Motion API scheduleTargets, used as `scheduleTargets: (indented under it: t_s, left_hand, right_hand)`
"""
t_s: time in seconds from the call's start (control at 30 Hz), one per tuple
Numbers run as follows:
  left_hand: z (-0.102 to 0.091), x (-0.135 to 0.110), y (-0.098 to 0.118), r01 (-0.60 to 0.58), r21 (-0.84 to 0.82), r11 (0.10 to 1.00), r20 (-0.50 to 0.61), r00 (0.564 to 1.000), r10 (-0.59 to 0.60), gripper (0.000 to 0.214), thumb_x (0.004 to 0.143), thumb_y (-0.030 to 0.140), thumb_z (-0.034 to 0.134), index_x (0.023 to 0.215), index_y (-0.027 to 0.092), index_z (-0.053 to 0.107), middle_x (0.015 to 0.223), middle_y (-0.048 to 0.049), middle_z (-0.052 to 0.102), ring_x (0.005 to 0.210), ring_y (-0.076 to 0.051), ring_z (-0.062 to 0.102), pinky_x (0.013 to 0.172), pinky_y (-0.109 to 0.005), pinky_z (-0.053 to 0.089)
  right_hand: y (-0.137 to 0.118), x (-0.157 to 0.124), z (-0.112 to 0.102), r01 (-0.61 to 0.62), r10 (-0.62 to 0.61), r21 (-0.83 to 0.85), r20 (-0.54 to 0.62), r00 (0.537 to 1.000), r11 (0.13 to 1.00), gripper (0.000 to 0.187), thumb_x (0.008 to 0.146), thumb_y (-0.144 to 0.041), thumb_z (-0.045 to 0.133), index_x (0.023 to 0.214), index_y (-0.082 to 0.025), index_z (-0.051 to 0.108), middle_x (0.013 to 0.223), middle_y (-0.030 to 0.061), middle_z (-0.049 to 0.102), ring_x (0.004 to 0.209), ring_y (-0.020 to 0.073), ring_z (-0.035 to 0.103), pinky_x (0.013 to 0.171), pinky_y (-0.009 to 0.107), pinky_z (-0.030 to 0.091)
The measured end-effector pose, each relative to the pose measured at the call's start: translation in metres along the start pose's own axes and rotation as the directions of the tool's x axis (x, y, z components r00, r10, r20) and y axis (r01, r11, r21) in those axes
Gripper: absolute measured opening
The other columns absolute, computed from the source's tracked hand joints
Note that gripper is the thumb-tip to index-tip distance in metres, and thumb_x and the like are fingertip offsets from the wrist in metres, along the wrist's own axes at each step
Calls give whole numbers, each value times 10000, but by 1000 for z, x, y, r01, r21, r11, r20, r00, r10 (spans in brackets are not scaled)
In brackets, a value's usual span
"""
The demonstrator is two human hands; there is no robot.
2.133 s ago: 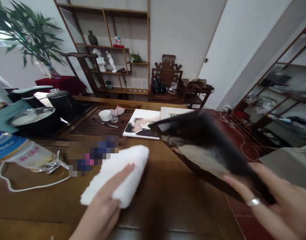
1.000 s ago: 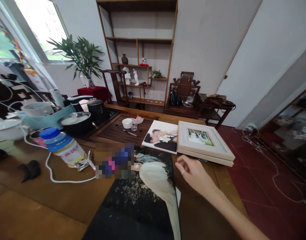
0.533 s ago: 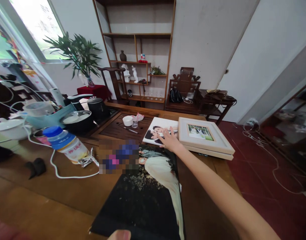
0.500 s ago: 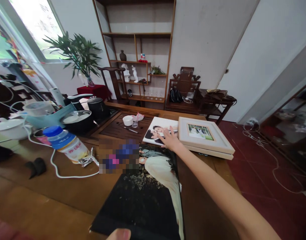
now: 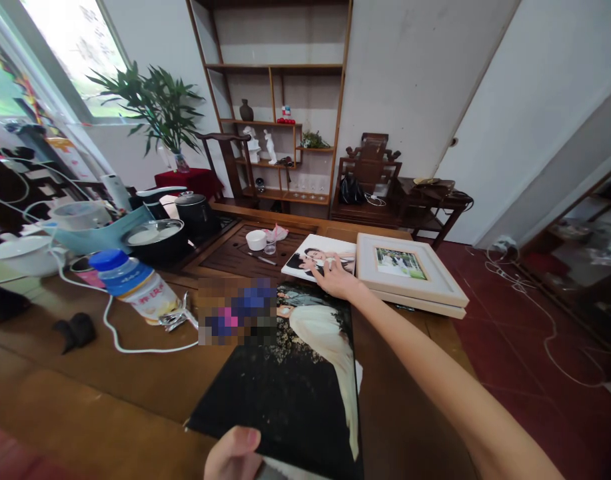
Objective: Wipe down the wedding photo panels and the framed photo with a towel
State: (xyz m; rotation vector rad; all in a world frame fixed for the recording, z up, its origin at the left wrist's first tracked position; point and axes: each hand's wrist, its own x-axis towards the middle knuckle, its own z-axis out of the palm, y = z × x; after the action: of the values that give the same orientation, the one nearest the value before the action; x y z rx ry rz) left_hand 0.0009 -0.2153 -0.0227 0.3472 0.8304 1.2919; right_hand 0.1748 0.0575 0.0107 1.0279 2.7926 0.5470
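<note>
My left hand [image 5: 235, 452] grips the near edge of a dark photo album [image 5: 285, 393], thumb on top of its cover. A figure in a long pale gown is pictured on that cover. Beyond the album's far edge my right hand [image 5: 339, 277] reaches out, fingers spread over a white-bordered photo book [image 5: 310, 253] with a close-up portrait. It seems to rest on the book; whether it presses down cannot be made out. Just right of this book lies a stack of cream boxes, the top one a framed photo box [image 5: 410, 270] with an outdoor picture.
A blue-capped bottle [image 5: 135, 287], a white cable [image 5: 135, 348] and black curved pieces [image 5: 75, 332] lie on the wooden table [image 5: 110, 407]. Behind them are a black pot [image 5: 155, 240] and a dark kettle [image 5: 192, 213]. A white cup [image 5: 256, 240] stands on the tea tray [image 5: 225, 260].
The album's near end has lifted and shifted slightly away from me, and more of my left hand shows. The portrait book has slid slightly left under my right hand.
</note>
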Motion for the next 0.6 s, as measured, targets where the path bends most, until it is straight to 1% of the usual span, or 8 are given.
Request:
scheduleTargets:
  t_s: [0.13, 0.2, 0.27, 0.33, 0.4, 0.47, 0.53, 0.6]
  left_hand:
    - [9, 20, 12, 7, -69, 998, -42, 999, -10, 474, 517, 167, 576, 973, 172, 708, 801, -39, 743, 995, -354, 628, 921, -467, 474]
    - [18, 32, 21, -22, -96, 995, -36, 999, 19, 464, 508, 145, 577, 954, 153, 703, 789, -49, 741, 957, -345, 645, 906, -464, 486]
    - [27, 44, 31, -37, -104, 994, -31, 999, 34, 421, 537, 131, 590, 946, 139, 689, 800, -63, 739, 921, -329, 658, 879, -460, 506]
    - [34, 53, 42, -55, -60, 997, -54, 997, 52, 344, 630, 130, 613, 971, 142, 660, 856, -72, 732, 898, -298, 669, 831, -449, 535]
    - [38, 59, 51, -99, 40, 994, -86, 991, 102, 276, 731, 146, 630, 1007, 151, 619, 943, -80, 713, 867, -263, 678, 758, -427, 569]
    - [38, 63, 56, -152, 134, 979, -118, 979, 168, 243, 766, 156, 656, 998, 145, 585, 969, -85, 696, 804, -231, 689, 687, -398, 592]
    - [38, 68, 55, -181, 158, 971, -135, 970, 203, 206, 760, 143, 681, 927, 132, 562, 873, -63, 690, 719, -197, 689, 659, -388, 601]
    - [38, 77, 51, -201, 123, 972, -159, 963, 219, 178, 754, 113, 688, 787, 137, 515, 688, 5, 643, 613, -148, 664, 674, -417, 600]
  right_hand:
    - [10, 4, -18, -1, 2, 33, -22, 1000, 999, 573, 891, -111, 338, 1439, -79, 175, 1320, 311, 441, 1221, 386, 447, 976, 565, 263]
    - [13, 4, -27, -14, 16, 61, -27, 1000, 998, 593, 891, -107, 323, 1453, -128, 137, 1336, 295, 431, 1179, 372, 494, 937, 511, 338]
    - [15, 3, -35, -33, 35, 93, -24, 999, 995, 622, 883, -92, 313, 1462, -183, 103, 1331, 269, 449, 1092, 342, 566, 871, 456, 406]
    - [17, 0, -43, -43, 46, 126, -20, 999, 991, 670, 858, -59, 325, 1463, -227, 90, 1319, 224, 482, 1030, 299, 604, 827, 397, 440]
    - [21, -3, -50, -43, 47, 154, -22, 999, 987, 728, 819, -17, 342, 1461, -261, 101, 1334, 164, 489, 1032, 257, 601, 827, 347, 445]
    - [25, -6, -54, -31, 39, 184, -38, 999, 982, 760, 797, 12, 345, 1456, -293, 120, 1369, 101, 467, 1061, 221, 583, 839, 304, 441]
    - [26, -8, -56, -32, 46, 210, -63, 997, 977, 751, 803, 14, 337, 1450, -312, 138, 1369, 70, 471, 1061, 207, 581, 833, 288, 445]
    - [23, -7, -55, -60, 78, 217, -77, 994, 974, 712, 827, -4, 327, 1447, -309, 156, 1320, 88, 515, 1025, 224, 599, 815, 310, 458]
